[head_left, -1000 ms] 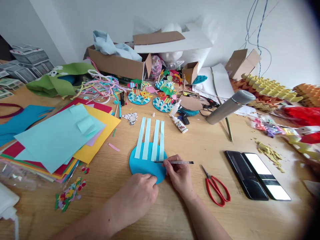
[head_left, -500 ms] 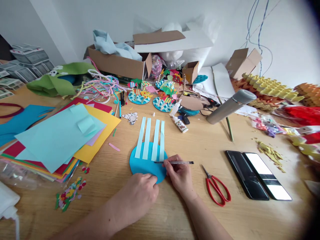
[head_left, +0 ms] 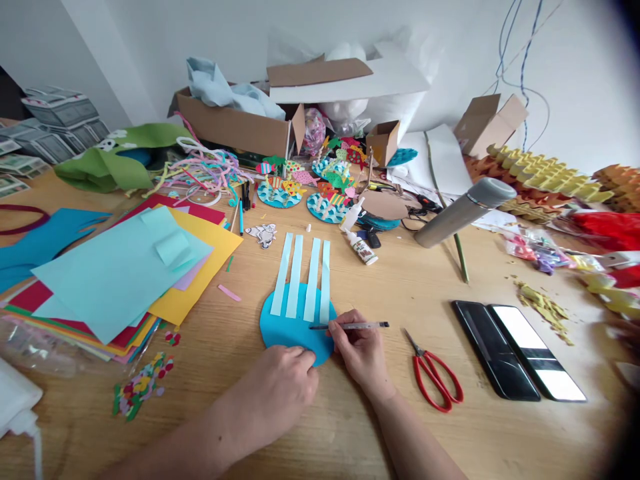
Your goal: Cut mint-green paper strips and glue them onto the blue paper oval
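Observation:
A blue paper disc (head_left: 287,333) lies on the wooden table, with several pale blue strips (head_left: 311,280) lying partly over its upper half and reaching past its far edge. My right hand (head_left: 359,350) is closed around a slim pen (head_left: 367,325), whose tip points left onto the disc just below the strips. Curled fingers of my left hand (head_left: 287,383) press on the near edge of the disc; whether anything is under them is hidden.
Red-handled scissors (head_left: 435,377) and a dark case (head_left: 495,350) lie to the right. Stacked coloured paper (head_left: 120,273) fills the left. Behind the disc are a glue bottle (head_left: 363,248), a grey flask (head_left: 463,213), fish decorations (head_left: 327,203) and cardboard boxes (head_left: 235,127).

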Tool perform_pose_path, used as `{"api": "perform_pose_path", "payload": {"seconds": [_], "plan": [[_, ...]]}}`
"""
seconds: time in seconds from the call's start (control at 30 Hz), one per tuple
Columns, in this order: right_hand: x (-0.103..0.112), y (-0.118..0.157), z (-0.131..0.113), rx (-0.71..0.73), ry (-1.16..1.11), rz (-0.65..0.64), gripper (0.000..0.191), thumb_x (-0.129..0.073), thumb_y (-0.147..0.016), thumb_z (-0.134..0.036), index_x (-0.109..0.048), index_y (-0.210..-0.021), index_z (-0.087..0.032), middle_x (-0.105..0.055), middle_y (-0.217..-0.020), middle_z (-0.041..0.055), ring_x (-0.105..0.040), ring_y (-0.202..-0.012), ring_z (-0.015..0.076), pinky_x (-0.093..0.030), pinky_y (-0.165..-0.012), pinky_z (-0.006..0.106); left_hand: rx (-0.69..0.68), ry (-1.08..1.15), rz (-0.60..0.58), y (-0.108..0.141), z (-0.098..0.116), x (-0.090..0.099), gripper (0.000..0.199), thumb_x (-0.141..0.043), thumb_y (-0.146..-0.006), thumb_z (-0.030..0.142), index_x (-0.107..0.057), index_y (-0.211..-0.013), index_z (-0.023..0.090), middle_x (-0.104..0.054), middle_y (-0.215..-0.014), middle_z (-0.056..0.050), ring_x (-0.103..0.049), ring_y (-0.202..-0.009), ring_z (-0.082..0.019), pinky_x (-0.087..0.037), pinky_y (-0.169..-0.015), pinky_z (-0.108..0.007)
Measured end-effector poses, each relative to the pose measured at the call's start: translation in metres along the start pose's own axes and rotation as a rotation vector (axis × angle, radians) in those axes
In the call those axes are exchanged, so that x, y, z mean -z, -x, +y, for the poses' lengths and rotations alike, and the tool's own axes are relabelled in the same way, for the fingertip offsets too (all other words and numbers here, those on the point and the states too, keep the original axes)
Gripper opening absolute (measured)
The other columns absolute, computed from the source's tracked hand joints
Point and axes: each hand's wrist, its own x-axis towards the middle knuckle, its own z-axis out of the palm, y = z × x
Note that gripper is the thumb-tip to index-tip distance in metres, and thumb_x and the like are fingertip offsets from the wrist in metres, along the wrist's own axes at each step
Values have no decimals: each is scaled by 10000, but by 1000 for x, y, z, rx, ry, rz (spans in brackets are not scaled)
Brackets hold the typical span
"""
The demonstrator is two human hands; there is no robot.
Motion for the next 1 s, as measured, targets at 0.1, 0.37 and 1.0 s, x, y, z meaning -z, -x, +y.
{"api": "perform_pose_path", "payload": {"seconds": [0.1,0.37,1.0], "plan": [[0,0,-1,8,-4,-3,265,-608,-867,-416,-563,-714,-205,-619,-620,13,-496,-479,122,-387,-443,243,-1,-4,14,1,0,-2,155,-506,-845,50,-588,-772,160,-658,-889,-65,-629,-806,-213,-514,-656,-341],[0,0,-3,7,-2,26,282,-612,-863,-430,-577,-708,-197,-620,-621,15,-488,-469,116,-385,-443,242,-3,-9,30,1,-1,-3,145,-521,-837,53,-588,-767,160,-663,-892,-66,-630,-804,-214,-513,-648,-343],[-1,0,-3,-3,-7,18,253,-623,-856,-404,-579,-708,-204,-624,-617,13,-493,-471,119,-383,-443,243,-6,-8,27,1,-1,-4,141,-513,-840,53,-591,-784,157,-670,-922,-74,-632,-826,-213,-528,-680,-347]]}}
